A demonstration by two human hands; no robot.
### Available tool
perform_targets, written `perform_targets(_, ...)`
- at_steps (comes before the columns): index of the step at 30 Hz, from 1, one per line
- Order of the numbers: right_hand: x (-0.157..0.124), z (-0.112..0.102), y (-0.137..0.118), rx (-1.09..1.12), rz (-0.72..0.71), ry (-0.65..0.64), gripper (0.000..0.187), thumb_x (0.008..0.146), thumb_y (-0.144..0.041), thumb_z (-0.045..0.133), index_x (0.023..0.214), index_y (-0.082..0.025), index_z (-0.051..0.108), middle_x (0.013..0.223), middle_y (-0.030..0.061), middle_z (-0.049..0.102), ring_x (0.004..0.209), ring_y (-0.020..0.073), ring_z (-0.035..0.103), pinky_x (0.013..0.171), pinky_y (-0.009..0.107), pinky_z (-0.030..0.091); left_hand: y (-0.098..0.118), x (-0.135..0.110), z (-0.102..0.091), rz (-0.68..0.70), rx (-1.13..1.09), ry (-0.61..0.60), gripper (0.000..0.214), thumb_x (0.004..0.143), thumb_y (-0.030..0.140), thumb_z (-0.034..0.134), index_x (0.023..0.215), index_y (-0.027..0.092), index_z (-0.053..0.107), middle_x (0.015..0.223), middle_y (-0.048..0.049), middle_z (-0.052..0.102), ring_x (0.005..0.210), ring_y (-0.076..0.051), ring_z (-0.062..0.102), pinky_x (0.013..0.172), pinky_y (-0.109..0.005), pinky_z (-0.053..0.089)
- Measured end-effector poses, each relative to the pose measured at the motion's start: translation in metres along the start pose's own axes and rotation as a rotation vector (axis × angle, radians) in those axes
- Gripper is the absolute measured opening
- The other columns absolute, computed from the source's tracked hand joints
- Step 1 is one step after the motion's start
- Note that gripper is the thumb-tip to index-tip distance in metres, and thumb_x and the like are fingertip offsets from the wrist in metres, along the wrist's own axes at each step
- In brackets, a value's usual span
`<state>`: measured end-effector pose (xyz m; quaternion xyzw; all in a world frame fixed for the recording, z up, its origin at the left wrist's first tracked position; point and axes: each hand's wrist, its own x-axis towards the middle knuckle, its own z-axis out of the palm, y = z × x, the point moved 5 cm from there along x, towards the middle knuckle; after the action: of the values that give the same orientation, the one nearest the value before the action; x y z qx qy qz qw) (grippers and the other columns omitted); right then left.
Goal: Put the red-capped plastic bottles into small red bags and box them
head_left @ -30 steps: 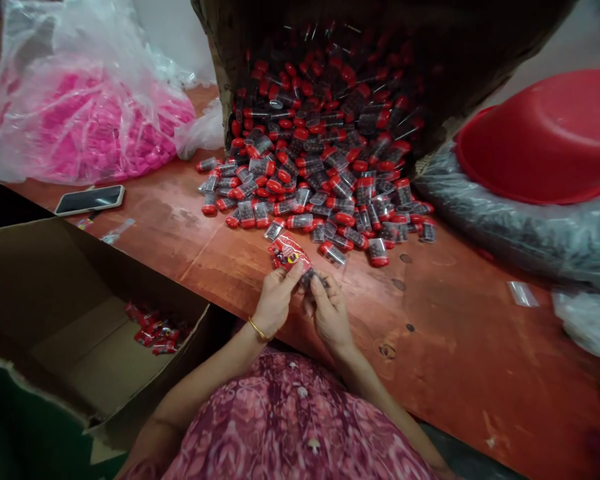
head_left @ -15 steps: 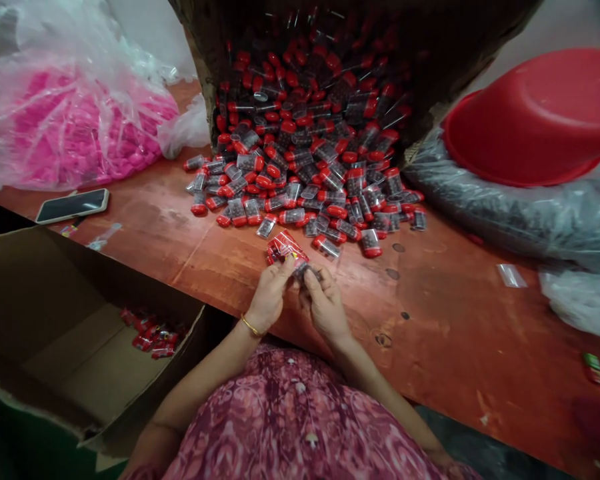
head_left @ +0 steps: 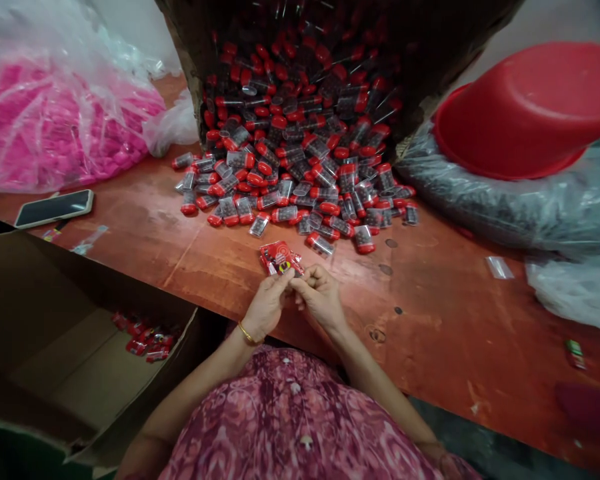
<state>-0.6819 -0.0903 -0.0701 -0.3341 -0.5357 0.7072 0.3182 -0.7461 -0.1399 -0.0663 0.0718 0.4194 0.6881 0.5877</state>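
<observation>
- Reddish bench [head_left: 445, 347] before me, strewn with red-capped containers [head_left: 290, 183].
- My left hand [head_left: 265, 307] and right hand [head_left: 324, 305] pinch the near end of the red packet [head_left: 276, 256], just before the containers.
- My grip now hides more of that end than a moment ago; handling there seems unfinished.

No wording, brand or number can be read. On the printed red packet [head_left: 275, 252], set just off centre toward 8 o'clock, a yellow oval emblem [head_left: 285, 266] with a dark middle is made out, with pale ring-shaped print above it; any lettering is too small. Print on the red packets [head_left: 147, 343] in the carton at 8 o'clock is blurred, as are markings on the small green-and-red item [head_left: 575, 354] near 4 o'clock.
</observation>
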Motion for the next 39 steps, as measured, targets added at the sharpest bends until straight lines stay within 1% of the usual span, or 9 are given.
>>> perform_targets(6, 0.017, -0.009, -0.006, -0.397, -0.164, -0.043, 0.032, 0.076, -0.047, 0.062, 0.065, -0.019, 0.052, 0.057, -0.0028, 0.055, 0.049, 0.0098, 0.045, 0.048, 0.023, 0.034, 0.024, -0.011, -0.035, 0.067, -0.041, 0.215, 0.028, 0.071, 0.043, 0.068, 0.076, 0.015, 0.067, 0.075, -0.0042, 0.070, 0.073, -0.015, 0.065, 0.070, -0.026, 0.050)
perform_targets(10, 0.036, -0.056, -0.024, -0.989, -0.378, 0.197, 0.026, 0.084, -0.041, 0.052, 0.091, -0.017, 0.061, 0.086, 0.0090, 0.065, 0.079, 0.0224, 0.056, 0.072, 0.035, 0.042, 0.077, -0.038, -0.103, 0.465, -0.173, 0.606, 0.035, 0.083, 0.049, 0.051, 0.070, 0.019, 0.063, 0.072, -0.0002, 0.070, 0.077, -0.011, 0.066, 0.079, -0.024, 0.050)
perform_targets(12, 0.048, -0.070, -0.022, -1.207, -0.422, 0.191, 0.028, 0.085, -0.034, 0.050, 0.104, -0.015, 0.060, 0.102, 0.0144, 0.064, 0.093, 0.0271, 0.054, 0.082, 0.040, 0.040, 0.092, -0.056, -0.139, 0.628, -0.248, 0.814, 0.037, 0.087, 0.051, 0.043, 0.070, 0.023, 0.061, 0.077, 0.0024, 0.071, 0.085, -0.011, 0.066, 0.083, -0.025, 0.050)
perform_targets(14, 0.056, -0.075, -0.014, -1.329, -0.430, 0.120, 0.031, 0.086, -0.029, 0.048, 0.112, -0.014, 0.058, 0.111, 0.0153, 0.063, 0.098, 0.0286, 0.053, 0.086, 0.041, 0.038, 0.095, -0.064, -0.158, 0.661, -0.247, 0.885, 0.042, 0.087, 0.055, 0.037, 0.072, 0.024, 0.061, 0.089, 0.0010, 0.072, 0.098, -0.012, 0.064, 0.086, -0.028, 0.050)
perform_targets(18, 0.060, -0.071, 0.001, -1.412, -0.430, 0.086, 0.033, 0.088, -0.026, 0.043, 0.116, -0.013, 0.056, 0.114, 0.0134, 0.062, 0.099, 0.0279, 0.053, 0.085, 0.039, 0.037, 0.081, -0.050, -0.129, 0.585, 0.073, 0.774, 0.042, 0.076, 0.061, 0.051, 0.087, 0.023, 0.066, 0.097, -0.0047, 0.070, 0.096, -0.018, 0.065, 0.088, -0.034, 0.049)
perform_targets(22, 0.058, -0.066, 0.003, -1.440, -0.422, 0.101, 0.034, 0.088, -0.023, 0.042, 0.116, -0.010, 0.054, 0.116, 0.0148, 0.061, 0.101, 0.0286, 0.051, 0.086, 0.039, 0.037, 0.069, -0.005, -0.053, 0.563, 0.964, 0.387, 0.031, 0.070, 0.040, 0.068, 0.095, 0.022, 0.071, 0.111, -0.0096, 0.067, 0.113, -0.027, 0.056, 0.103, -0.044, 0.035)
perform_targets(26, 0.057, -0.066, 0.003, -1.446, -0.395, 0.098, 0.032, 0.088, -0.022, 0.041, 0.115, -0.009, 0.053, 0.114, 0.0156, 0.061, 0.100, 0.0289, 0.051, 0.085, 0.039, 0.037, 0.061, 0.029, -0.033, 0.499, 1.545, 0.295, 0.031, 0.069, 0.033, 0.071, 0.099, 0.027, 0.071, 0.132, -0.0079, 0.054, 0.132, -0.036, 0.035, 0.107, -0.055, 0.022)
perform_targets(33, 0.055, -0.061, -0.002, -1.446, -0.371, 0.136, 0.032, 0.082, -0.016, 0.041, 0.110, -0.010, 0.055, 0.114, 0.0181, 0.060, 0.101, 0.0315, 0.050, 0.085, 0.044, 0.036, 0.052, 0.039, -0.043, 0.398, 1.721, 0.327, 0.020, 0.081, 0.032, 0.057, 0.093, 0.029, 0.073, 0.128, -0.0055, 0.058, 0.129, -0.033, 0.039, 0.104, -0.055, 0.027)
perform_targets(39, 0.029, -0.027, -0.016, -0.913, -0.433, 0.101, 0.033, 0.083, -0.040, 0.052, 0.106, -0.017, 0.057, 0.105, 0.0129, 0.063, 0.097, 0.0261, 0.055, 0.086, 0.041, 0.042, 0.053, 0.023, -0.034, 0.525, 1.651, 0.417, 0.027, 0.084, 0.031, 0.051, 0.099, 0.023, 0.072, 0.135, -0.0115, 0.051, 0.131, -0.035, 0.038, 0.107, -0.056, 0.023)
